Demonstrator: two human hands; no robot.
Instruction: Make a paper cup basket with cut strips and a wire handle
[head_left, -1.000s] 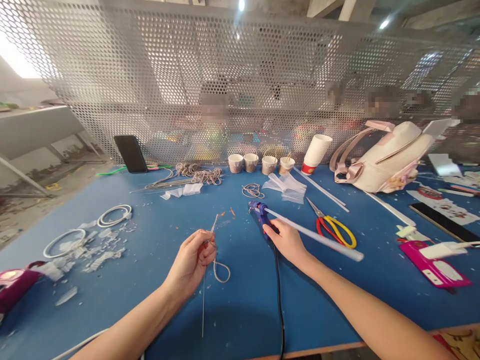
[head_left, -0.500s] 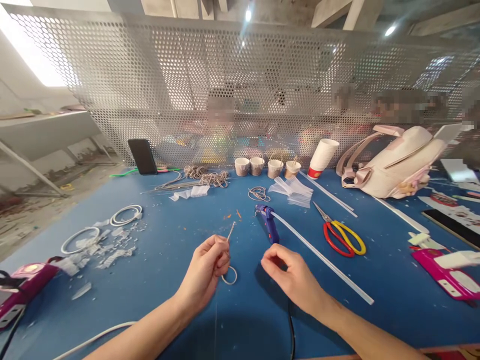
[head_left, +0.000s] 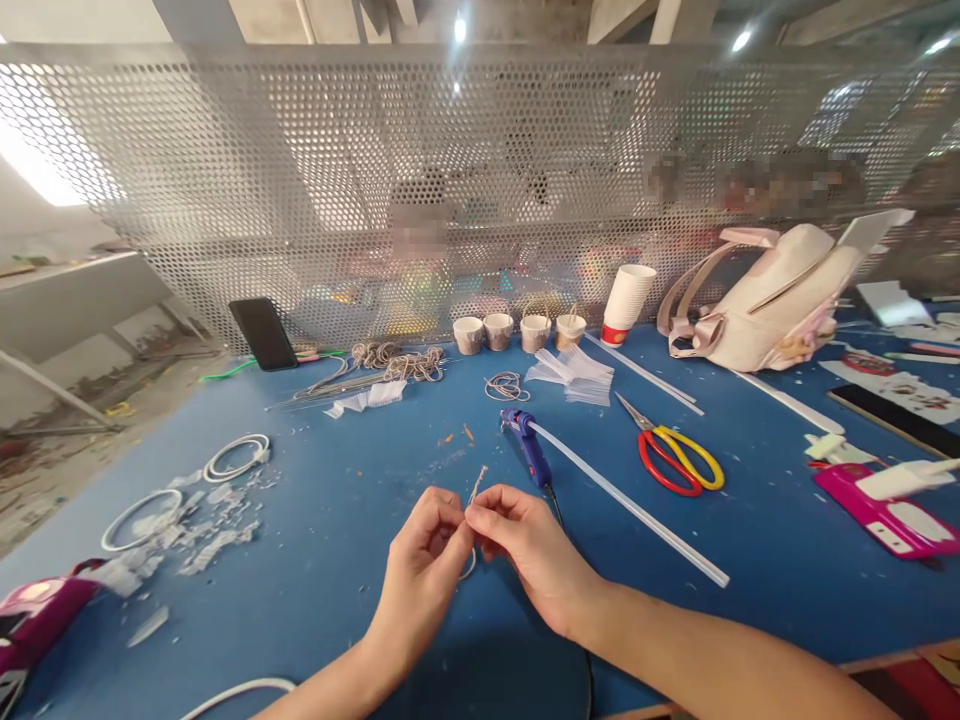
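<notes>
Fingers of left hand point(head_left: 427, 545) and right hand point(head_left: 525, 540) pinching thin looped cord point(head_left: 474, 490) near table's point(head_left: 337, 560) front edge: light, limp, best held beside loop.

Glue gun point(head_left: 529, 452) behind right hand point(head_left: 525, 550), scissors point(head_left: 675, 458) right, phone point(head_left: 262, 334) far left.

1. The person's left hand point(head_left: 424, 560) is bare, with no glove, ring or band on the fingers.
2. The right hand point(head_left: 529, 548) is likewise bare and ungloved.
3. Both forearms are uncovered as far as the lower edge of the view; no sleeve or cuff shows on either.
4. Neither wrist carries a watch or bracelet.
5. The fingernails that show are short and unpainted.
</notes>
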